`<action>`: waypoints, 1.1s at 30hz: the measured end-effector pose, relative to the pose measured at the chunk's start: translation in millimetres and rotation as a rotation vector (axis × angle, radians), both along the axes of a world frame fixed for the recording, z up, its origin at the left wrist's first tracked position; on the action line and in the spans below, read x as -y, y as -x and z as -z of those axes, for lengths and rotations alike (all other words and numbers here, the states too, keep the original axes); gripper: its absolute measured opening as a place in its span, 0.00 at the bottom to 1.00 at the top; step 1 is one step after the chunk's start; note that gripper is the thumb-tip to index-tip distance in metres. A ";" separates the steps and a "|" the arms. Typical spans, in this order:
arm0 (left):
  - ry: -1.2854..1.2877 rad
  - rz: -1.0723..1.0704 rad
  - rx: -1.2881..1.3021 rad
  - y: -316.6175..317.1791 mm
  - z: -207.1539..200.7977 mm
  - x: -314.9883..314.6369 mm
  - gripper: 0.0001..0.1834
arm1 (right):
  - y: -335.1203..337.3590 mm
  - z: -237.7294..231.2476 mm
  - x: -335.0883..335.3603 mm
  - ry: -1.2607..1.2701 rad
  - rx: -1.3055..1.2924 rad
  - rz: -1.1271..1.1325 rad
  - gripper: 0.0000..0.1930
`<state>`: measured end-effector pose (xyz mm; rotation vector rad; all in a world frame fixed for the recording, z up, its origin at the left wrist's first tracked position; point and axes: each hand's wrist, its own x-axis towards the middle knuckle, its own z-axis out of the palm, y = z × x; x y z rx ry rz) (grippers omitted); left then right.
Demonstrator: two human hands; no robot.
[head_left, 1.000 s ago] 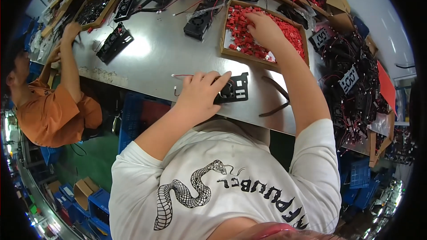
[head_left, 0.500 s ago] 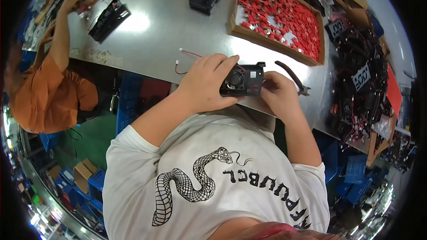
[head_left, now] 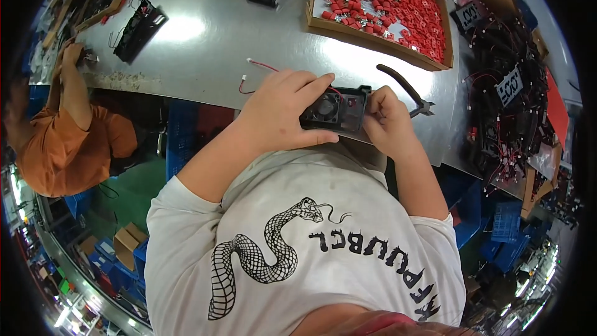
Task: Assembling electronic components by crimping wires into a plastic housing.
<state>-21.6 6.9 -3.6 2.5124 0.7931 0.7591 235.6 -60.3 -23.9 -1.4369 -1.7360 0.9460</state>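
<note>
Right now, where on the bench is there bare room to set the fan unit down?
Bare metal lies left of the left hand, between the black module and the tray of red parts. The right end is crowded with the wire pile and pliers.

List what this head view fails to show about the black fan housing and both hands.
- Black fan housing: its left end and underside, covered by the left hand.
- Right hand: whatever its fingertips pinch, hidden behind the housing.
- Red and white lead: its connector is too small to read.
</note>
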 end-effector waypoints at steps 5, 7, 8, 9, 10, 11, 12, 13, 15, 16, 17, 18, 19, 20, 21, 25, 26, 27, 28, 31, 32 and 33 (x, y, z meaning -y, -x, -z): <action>0.036 0.020 -0.025 0.3 -1.8 -2.7 0.48 | -0.1 3.7 -1.2 -0.009 -0.160 0.023 0.15; 0.006 -0.015 -0.014 -0.9 0.0 -5.0 0.49 | -2.4 12.0 -1.5 0.057 -0.163 0.079 0.15; 0.007 -0.012 -0.016 -1.3 -0.7 -4.8 0.49 | -1.3 14.7 -1.6 0.061 -0.189 0.114 0.15; -0.002 -0.030 -0.010 -1.6 -2.0 -4.5 0.49 | 0.5 16.3 -1.2 0.065 -0.215 0.150 0.16; -0.010 -0.048 -0.003 -2.1 -2.5 -4.1 0.50 | 4.5 17.1 0.4 0.068 -0.216 0.153 0.16; -0.008 -0.044 -0.002 -3.4 -1.4 -4.2 0.50 | 10.2 17.5 2.0 -0.004 -0.289 0.143 0.16; 0.027 -0.040 0.028 -4.9 0.0 -4.1 0.50 | 14.8 17.9 3.0 -0.076 -0.361 0.134 0.16; 0.063 -0.035 0.057 -6.2 1.3 -4.1 0.50 | 17.2 18.0 2.8 -0.073 -0.360 0.139 0.16; 0.029 -0.056 0.023 -7.1 -2.0 -6.4 0.49 | 21.2 17.2 1.2 -0.254 -0.231 0.169 0.15; -0.010 -0.077 -0.010 -7.5 -2.6 -8.1 0.48 | 22.8 15.8 -1.3 -0.249 -0.232 0.174 0.15; -0.005 -0.079 -0.014 -6.0 0.2 -9.3 0.48 | 24.6 14.0 -7.1 -0.227 -0.070 0.170 0.14; -0.021 -0.092 -0.082 -3.8 3.7 -11.5 0.47 | 27.3 9.5 -11.5 -0.203 0.094 0.169 0.14; -0.038 -0.103 -0.150 -1.5 6.6 -13.9 0.45 | 31.2 -0.7 -15.4 -0.196 0.230 0.138 0.12; -0.031 -0.096 -0.152 0.9 7.8 -15.0 0.45 | 31.6 -2.3 -17.5 -0.188 0.228 0.144 0.12; -0.070 -0.086 -0.182 3.5 9.0 -16.2 0.44 | 31.2 -1.8 -21.0 -0.235 0.319 0.110 0.12; -0.100 -0.074 -0.257 5.5 9.6 -18.1 0.43 | 31.2 -35.6 -21.8 -0.139 0.470 0.044 0.11; -0.102 -0.079 -0.261 4.9 8.3 -18.1 0.43 | 24.4 -39.4 -21.3 -0.154 0.452 0.014 0.10; -0.114 -0.073 -0.269 4.2 7.1 -17.6 0.43 | 17.0 -30.1 -17.5 -0.316 0.400 0.114 0.11; -0.126 -0.068 -0.277 3.8 5.6 -17.1 0.42 | 16.9 -31.1 -18.3 -0.320 0.395 0.108 0.11; -0.132 -0.070 -0.312 -1.4 0.1 -14.1 0.42 | 30.7 -49.9 -21.1 -0.201 0.473 0.018 0.10; -0.135 -0.067 -0.305 -4.0 -2.2 -13.7 0.42 | 30.5 -45.6 -22.3 -0.203 0.480 0.023 0.10; -0.130 -0.073 -0.329 -6.0 -4.8 -12.4 0.41 | 29.2 -36.9 -23.6 -0.238 0.459 0.048 0.09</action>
